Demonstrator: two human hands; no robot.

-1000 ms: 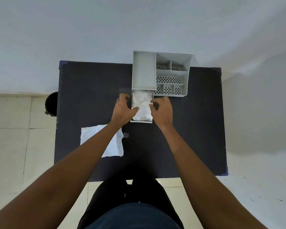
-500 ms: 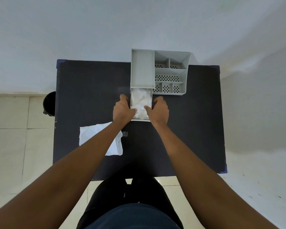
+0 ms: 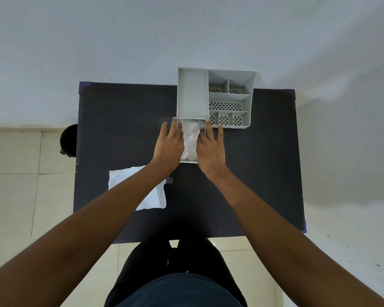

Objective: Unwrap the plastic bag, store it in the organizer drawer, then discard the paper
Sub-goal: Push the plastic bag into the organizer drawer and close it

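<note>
A grey desk organizer (image 3: 192, 94) stands at the far middle of the black table (image 3: 120, 120). Its drawer (image 3: 189, 161) is pulled out toward me, and a crumpled clear plastic bag (image 3: 191, 138) lies inside it. My left hand (image 3: 169, 142) rests flat along the drawer's left side, fingers stretched forward. My right hand (image 3: 210, 147) lies flat along the right side, fingers reaching the organizer's front. Neither hand grips anything. A white sheet of paper (image 3: 152, 197) lies on the table's near left, partly under my left forearm.
A dark round bin (image 3: 69, 140) stands on the tiled floor just off the table's left edge. A small piece of clear tape (image 3: 169, 180) lies beside the paper. White walls rise behind and to the right of the table.
My hands went from curled over the bag to flat with fingers stretched forward along the drawer's sides. The bag sits lower in the drawer, and less of the drawer shows.
</note>
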